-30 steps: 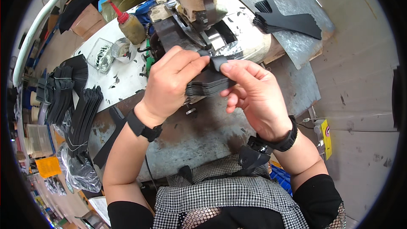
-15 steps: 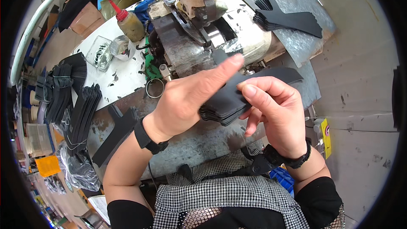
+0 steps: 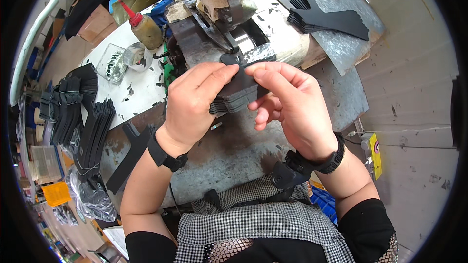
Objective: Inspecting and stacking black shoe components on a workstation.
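Observation:
A stack of black flat cut-out pieces (image 3: 236,98) is held between my two hands in front of the machine head (image 3: 214,0). My left hand (image 3: 190,102) wraps the stack's left side, its thumb and fingers near the top. With thumb and forefinger, my right hand (image 3: 297,97) pinches the right edge of the stack's upper part; its other fingers curl loosely below. Whether the pinch takes one piece or several I cannot tell. The far tip of the top piece points at the machine's presser area (image 3: 235,48).
Another stack of black pieces (image 3: 331,22) lies on a metal plate (image 3: 358,53) at the far right. Banded bundles (image 3: 90,131) and loose black pieces (image 3: 129,158) lie at left. A red-capped bottle (image 3: 146,31) and clear containers (image 3: 114,63) stand on the white tabletop.
Both hands have moved left with the stack, and it has turned. My left forefinger, stretched out before, is now bent onto the stack. My right hand has come closer to the left.

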Motion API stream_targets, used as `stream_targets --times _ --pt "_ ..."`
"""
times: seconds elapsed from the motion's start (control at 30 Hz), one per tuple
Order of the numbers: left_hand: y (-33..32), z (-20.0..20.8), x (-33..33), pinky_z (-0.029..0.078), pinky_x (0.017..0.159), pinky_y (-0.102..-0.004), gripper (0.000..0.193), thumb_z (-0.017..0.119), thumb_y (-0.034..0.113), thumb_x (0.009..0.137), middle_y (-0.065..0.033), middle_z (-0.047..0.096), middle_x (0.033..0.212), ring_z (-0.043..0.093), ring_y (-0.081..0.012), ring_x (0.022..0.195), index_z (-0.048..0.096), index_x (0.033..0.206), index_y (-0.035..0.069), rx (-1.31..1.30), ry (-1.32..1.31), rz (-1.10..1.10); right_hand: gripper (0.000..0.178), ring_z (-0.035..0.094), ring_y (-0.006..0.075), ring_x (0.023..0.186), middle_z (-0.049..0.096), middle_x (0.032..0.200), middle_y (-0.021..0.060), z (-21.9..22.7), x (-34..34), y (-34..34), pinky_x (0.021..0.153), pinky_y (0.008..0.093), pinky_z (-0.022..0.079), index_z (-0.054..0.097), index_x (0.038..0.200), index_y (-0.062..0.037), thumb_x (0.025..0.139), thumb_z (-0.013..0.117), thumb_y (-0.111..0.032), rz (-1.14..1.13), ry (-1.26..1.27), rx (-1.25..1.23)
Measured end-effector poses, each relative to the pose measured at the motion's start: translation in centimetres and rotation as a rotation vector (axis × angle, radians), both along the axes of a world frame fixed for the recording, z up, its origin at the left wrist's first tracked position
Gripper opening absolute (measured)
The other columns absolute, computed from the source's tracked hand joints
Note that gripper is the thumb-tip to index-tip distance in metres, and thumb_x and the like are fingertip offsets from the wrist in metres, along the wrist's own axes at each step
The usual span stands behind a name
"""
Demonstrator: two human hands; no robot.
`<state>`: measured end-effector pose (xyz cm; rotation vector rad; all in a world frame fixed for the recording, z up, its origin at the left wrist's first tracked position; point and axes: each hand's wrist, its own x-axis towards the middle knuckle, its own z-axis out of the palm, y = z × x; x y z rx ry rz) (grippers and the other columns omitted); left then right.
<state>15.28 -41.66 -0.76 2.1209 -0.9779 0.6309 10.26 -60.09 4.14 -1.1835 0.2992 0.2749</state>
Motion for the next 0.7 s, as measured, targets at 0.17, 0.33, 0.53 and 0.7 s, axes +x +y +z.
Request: stream_targets --times 0.17,0.33,0.53,0.7 --pt "-0.4 0.2 0.4 0.056 0.075 -0.037 0.037 0.065 -0.004 0.069 -0.0132 0.068 0.094 0.068 -0.0313 0.085 0.07 0.105 0.0 -0.01 -0.008 -0.028 0.024 0.066 0.0119 0.061 0.068 0.087 0.0056 -0.1 0.2 -0.5 0.05 0.0267 0.056 0.067 0.112 -0.0015 0.097 0.061 -0.019 -0.015 -0.008 0.018" --pt "-1.3 0.4 0.7 0.056 0.074 -0.0362 0.035 0.066 -0.008 0.07 -0.0137 0.068 0.094 0.068 -0.0306 0.083 0.071 0.104 0.001 -0.05 -0.005 -0.003 0.025 0.066 0.0128 0.06 0.068 0.087 0.0064 -0.8 -0.3 -1.5 0.049 0.0271 0.056 0.066 0.112 -0.0003 0.097 0.062 -0.019 -0.092 0.012 0.03" --pt "-0.9 3.6 -2.0 0.055 0.065 -0.0307 0.028 0.077 0.007 0.079 -0.0135 0.071 0.094 0.068 -0.0238 0.073 0.073 0.106 0.001 -0.092 0.101 -0.002 0.014 0.06 0.0061 0.054 0.066 0.071 -0.0007 -1.6 -4.8 -2.5 0.049 0.0212 0.048 0.071 0.104 -0.0034 0.094 0.064 -0.01 0.087 -0.154 -0.253" --pt "-3.5 5.5 -6.2 0.047 0.06 -0.022 0.07 0.087 0.025 0.075 -0.01 0.071 0.098 0.054 -0.0067 0.07 0.057 0.133 -0.001 0.017 0.721 -0.193 0.013 0.064 0.0314 0.057 0.063 0.066 0.0068 -1.9 -6.7 -3.0 0.051 0.039 0.052 0.07 0.089 -0.0114 0.077 0.072 -0.016 0.35 -0.812 -0.932"
